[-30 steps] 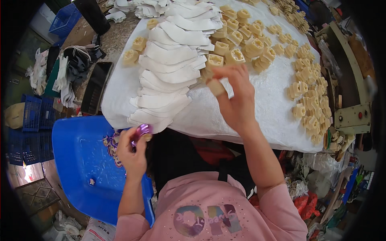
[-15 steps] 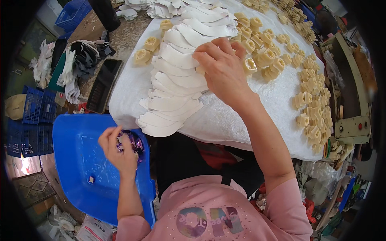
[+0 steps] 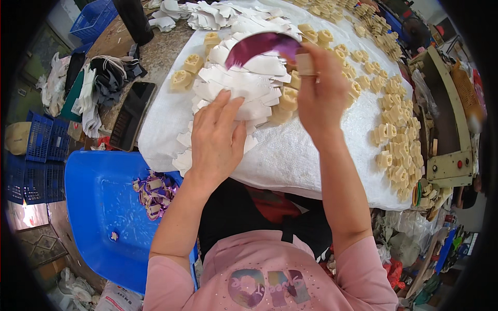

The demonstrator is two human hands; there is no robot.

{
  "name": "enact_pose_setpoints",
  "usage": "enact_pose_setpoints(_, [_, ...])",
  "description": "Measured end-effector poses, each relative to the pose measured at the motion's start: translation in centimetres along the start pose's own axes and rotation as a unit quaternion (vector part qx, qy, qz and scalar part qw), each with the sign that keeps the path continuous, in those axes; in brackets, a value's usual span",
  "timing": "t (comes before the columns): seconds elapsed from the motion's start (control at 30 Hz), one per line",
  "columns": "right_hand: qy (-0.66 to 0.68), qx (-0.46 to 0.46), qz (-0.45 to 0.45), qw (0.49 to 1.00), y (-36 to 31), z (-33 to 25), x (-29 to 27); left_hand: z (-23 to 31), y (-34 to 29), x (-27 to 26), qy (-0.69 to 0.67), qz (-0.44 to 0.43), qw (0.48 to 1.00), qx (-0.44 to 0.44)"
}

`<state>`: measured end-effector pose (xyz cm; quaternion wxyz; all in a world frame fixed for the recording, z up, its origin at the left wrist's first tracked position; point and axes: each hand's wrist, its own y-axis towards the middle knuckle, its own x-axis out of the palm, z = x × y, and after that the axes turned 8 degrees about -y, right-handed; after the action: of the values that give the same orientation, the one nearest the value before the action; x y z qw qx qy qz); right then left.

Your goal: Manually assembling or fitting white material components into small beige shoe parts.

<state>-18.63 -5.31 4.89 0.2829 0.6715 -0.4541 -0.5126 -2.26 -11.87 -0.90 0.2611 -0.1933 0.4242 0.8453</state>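
My right hand (image 3: 324,93) is raised over the white-covered table. Its fingers are closed on one end of a curved strip (image 3: 259,47), shiny purple on the side that shows and blurred by motion. A small cream block (image 3: 305,65) is between the same thumb and fingers. Under the strip lies a long overlapping row of white curved strips (image 3: 241,83). My left hand (image 3: 215,132) rests on the near part of that row, fingers stretched out and holding nothing. Several hollow cream pieces (image 3: 285,101) lie between the row and my right hand.
At the left stands a blue tub (image 3: 96,207) with a heap of purple-and-cream pieces (image 3: 154,194) inside. A phone (image 3: 133,116) and a black cylinder (image 3: 134,20) are on the table's left side. More cream pieces (image 3: 402,145) line its right edge, beside a machine frame (image 3: 451,129).
My left hand has moved from above the blue tub onto the white strips. My right hand has shifted right from the strip row and now holds a strip with its purple side showing.
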Motion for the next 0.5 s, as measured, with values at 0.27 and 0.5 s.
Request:
enact_pose_setpoints(0.27, [-0.019, -0.165, -0.079, 0.983, -5.1, 0.2, -6.1, 5.1, -1.6, 0.4, -0.533, -0.069, 0.823, -0.186])
enact_pose_setpoints(0.5, [0.078, 0.085, -0.162, 0.980, -7.7, 2.6, -8.8, 6.5, -3.4, 2.4, -0.628, 0.008, 0.662, -0.410])
